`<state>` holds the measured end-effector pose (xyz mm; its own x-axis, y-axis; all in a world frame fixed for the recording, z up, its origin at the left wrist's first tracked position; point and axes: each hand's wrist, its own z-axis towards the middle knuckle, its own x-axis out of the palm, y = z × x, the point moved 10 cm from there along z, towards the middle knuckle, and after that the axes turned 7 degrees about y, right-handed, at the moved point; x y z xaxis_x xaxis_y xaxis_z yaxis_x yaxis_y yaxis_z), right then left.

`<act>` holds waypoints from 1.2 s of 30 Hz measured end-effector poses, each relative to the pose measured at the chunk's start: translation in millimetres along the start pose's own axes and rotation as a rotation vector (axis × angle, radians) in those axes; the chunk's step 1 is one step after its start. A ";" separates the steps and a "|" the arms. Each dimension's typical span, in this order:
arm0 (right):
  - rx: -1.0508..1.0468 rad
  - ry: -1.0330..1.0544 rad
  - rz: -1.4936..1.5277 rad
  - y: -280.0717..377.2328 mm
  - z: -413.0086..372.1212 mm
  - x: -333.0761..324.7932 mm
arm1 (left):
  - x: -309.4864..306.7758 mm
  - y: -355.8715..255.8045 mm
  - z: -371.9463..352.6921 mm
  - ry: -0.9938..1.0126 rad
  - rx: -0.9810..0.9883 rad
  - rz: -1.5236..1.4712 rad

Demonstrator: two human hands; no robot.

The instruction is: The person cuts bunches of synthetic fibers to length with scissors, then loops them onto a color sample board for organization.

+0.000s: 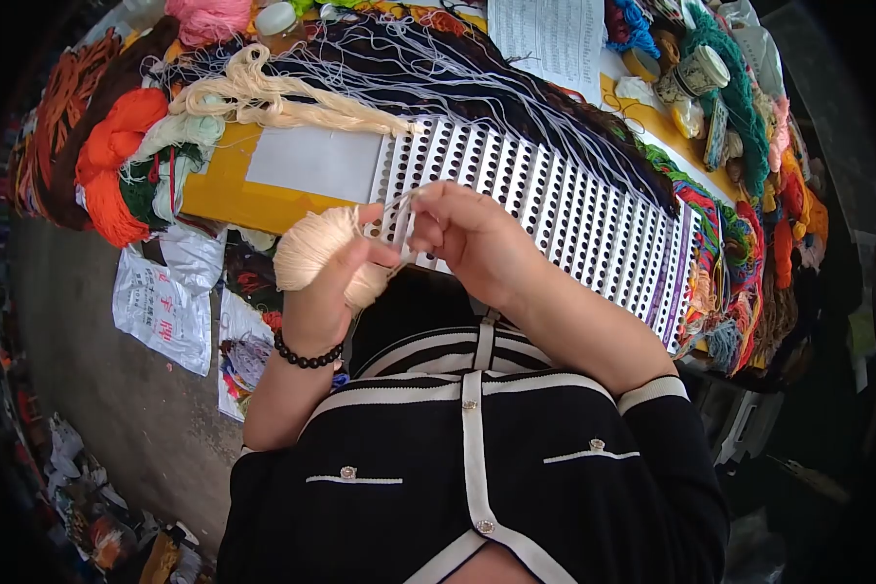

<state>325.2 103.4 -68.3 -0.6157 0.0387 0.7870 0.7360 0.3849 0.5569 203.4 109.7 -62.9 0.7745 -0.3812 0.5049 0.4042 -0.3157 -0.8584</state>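
Observation:
Cream thread wound into a thick bundle is held in my left hand, whose fingers and thumb wrap round its right side. A black bead bracelet circles that wrist. My right hand is just to the right, its thumb and forefinger pinched on thin pale strands that run between the two hands. Both hands are above the near edge of a white board with rows of round holes. Beyond them, a loose cream skein lies across the board's upper left corner.
Dark and lilac threads spread along the board's far edge. Orange skeins are at left, multicoloured threads at right. A patterned cup and a printed sheet lie at the back. A white plastic bag hangs at left.

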 end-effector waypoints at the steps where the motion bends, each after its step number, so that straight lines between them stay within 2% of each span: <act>1: 0.033 0.000 -0.159 -3.6 -0.6 1.0 | 6.3 1.8 0.4 0.059 -0.057 0.070; 3: 0.071 -0.025 -0.362 -9.7 -2.0 4.2 | 15.4 2.8 1.8 0.081 -0.029 0.188; 5: 0.095 -0.025 -0.396 -14.7 0.3 2.7 | 23.0 -1.2 2.4 0.101 -0.005 0.409; 9: 0.111 -0.052 -0.439 -18.4 1.3 -0.5 | 32.4 -10.7 1.9 0.113 0.089 0.589; 11: 0.094 -0.028 -0.428 -16.1 -0.3 0.5 | 24.7 -1.6 3.0 0.126 0.037 0.390; 12: 0.078 -0.003 -0.417 -14.2 -1.1 2.3 | 25.3 -2.4 2.5 0.124 0.037 0.389; 15: 0.072 0.025 -0.359 -7.7 -6.4 12.6 | 10.1 5.1 -0.1 0.007 -0.052 0.129; 17: 0.060 0.002 -0.398 -5.8 -8.1 14.0 | 4.7 9.1 -0.2 0.066 -0.065 0.075; 23: 0.065 -0.037 -0.445 -7.0 -9.0 13.0 | -5.6 11.7 0.3 -0.064 -0.084 0.197; 26: 0.069 -0.019 -0.436 -7.4 -10.0 14.0 | -11.2 17.1 -1.1 -0.170 -0.074 0.116; 34: 0.026 0.001 -0.405 -5.1 -8.4 13.4 | -5.2 12.8 -1.6 -0.181 -0.017 0.010; 36: -0.003 -0.013 -0.286 -8.4 -4.2 7.0 | -4.3 10.4 -0.3 -0.179 -0.013 -0.014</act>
<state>315.9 96.6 -66.3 -0.8019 -0.0593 0.5946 0.5330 0.3789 0.7566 204.1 107.8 -74.0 0.8436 -0.2162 0.4916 0.4102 -0.3316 -0.8496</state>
